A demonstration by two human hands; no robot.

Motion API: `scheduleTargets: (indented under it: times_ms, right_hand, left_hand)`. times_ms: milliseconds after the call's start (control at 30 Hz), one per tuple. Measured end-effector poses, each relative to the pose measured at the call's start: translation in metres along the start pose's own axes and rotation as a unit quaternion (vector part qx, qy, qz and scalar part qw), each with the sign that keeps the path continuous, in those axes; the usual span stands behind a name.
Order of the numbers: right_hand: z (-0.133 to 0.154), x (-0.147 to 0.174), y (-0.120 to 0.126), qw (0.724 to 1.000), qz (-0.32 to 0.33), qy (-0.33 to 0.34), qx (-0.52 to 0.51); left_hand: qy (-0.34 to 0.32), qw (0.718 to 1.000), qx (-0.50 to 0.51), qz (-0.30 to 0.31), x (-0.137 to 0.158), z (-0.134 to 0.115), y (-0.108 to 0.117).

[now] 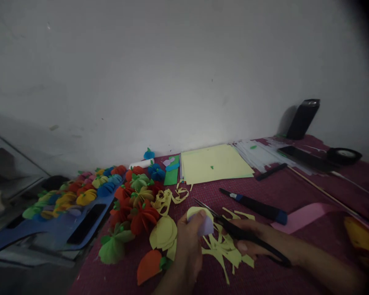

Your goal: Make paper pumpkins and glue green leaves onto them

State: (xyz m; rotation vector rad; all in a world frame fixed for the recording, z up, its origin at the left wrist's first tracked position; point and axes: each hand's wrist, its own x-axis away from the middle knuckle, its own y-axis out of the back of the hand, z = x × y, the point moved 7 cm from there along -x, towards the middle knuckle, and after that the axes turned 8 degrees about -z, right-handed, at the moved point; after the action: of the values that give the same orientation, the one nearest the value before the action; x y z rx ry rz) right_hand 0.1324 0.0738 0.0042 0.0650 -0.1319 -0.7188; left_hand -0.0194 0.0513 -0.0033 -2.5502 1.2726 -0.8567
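Between the thumb and fingers of my left hand point(190, 237) is a yellow paper piece point(197, 212) with a rounded edge. A lilac paper piece point(206, 226) lies against it in the same grip. My right hand point(252, 235) is wrapped round the black handles of a pair of scissors point(242, 232), whose blades point up and left, right beside the yellow paper. Whether the blades touch the paper I cannot tell. Below the hands lie yellow paper scraps point(223, 250). Left of my left hand is a pile of cut yellow paper rounds point(163, 233), with an orange folded paper piece point(149, 266) nearer me.
Folded paper pumpkins point(143, 217) crowd the left side, with more on a blue stool point(57, 237) holding a phone point(86, 223). Yellow sheets point(217, 164) lie by the wall. To the right are a cutter knife point(258, 207), a pink strip point(307, 217) and a black can point(304, 119).
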Motion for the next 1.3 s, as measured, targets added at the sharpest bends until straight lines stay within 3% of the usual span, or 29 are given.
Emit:
scheduleTargets:
  times_ms: [233,500,600,733,900,1033,1300]
  right_hand:
    - [0.001,0.001,-0.001,0.999,0.011,-0.032,0.017]
    - [0.002,-0.002,-0.001,1.000,0.001,-0.018,0.014]
    - [0.008,-0.001,0.008,1.000,-0.001,-0.001,0.010]
    - [0.027,0.010,0.019,0.995,0.092,0.038,-0.009]
    - [0.016,0.020,0.037,0.985,0.160,0.003,0.060]
    - [0.004,0.019,0.039,0.982,0.174,0.002,0.073]
    - [0.000,0.019,0.038,0.983,0.169,-0.013,0.069]
  left_hand:
    - [-0.007,1.000,0.001,-0.009,-0.002,0.001,0.000]
    - [-0.005,1.000,-0.007,-0.007,-0.003,0.001,0.000]
    - [-0.005,0.999,-0.025,0.019,0.002,0.001,-0.005]
    - [-0.005,0.994,-0.088,0.058,0.011,0.005,-0.007]
    - [0.013,0.974,-0.176,0.141,0.017,0.016,-0.009]
    - [0.030,0.965,-0.179,0.188,0.019,0.020,-0.015]
    - [0.060,0.968,-0.150,0.191,0.021,0.020,-0.018]
